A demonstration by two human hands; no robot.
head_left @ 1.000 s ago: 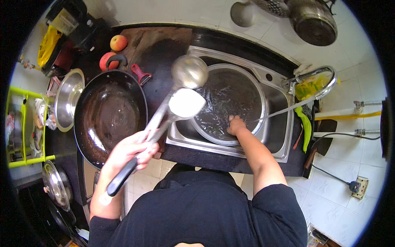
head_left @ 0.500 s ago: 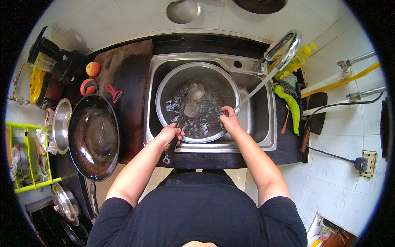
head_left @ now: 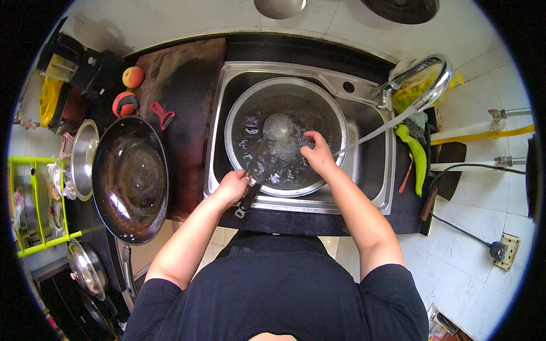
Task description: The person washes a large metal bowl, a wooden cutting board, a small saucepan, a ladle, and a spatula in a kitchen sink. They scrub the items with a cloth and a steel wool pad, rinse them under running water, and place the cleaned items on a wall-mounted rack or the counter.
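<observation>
Status: mid-work, by the look of it. Ladle (head_left: 277, 126) bowl is sunk in the water of the steel basin (head_left: 230, 136), ahead of the left hand (head_left: 233, 187) and left of the right hand (head_left: 319, 154). A dark handle (head_left: 250, 196) is slanted over the near rim, just right of the left grip; its join to the bowl is lost under water.

Left grip: fingers curled together beside the handle; whether anything is clamped can't be told. Right grip: closed on a dark mesh scrubber (head_left: 304, 141), held just beside the bowl; contact can't be confirmed.

Done, as shown: basin filled, ladle bowl immersed, scrubber in hand. Left: ladle not yet lifted out, water stream (head_left: 369, 134) right of the right grip not yet shut off, nothing seen set aside as finished. Bowl surface can't be judged through the ripples. Wok (head_left: 131, 170), well left of the left grip, is touched by neither hand.
</observation>
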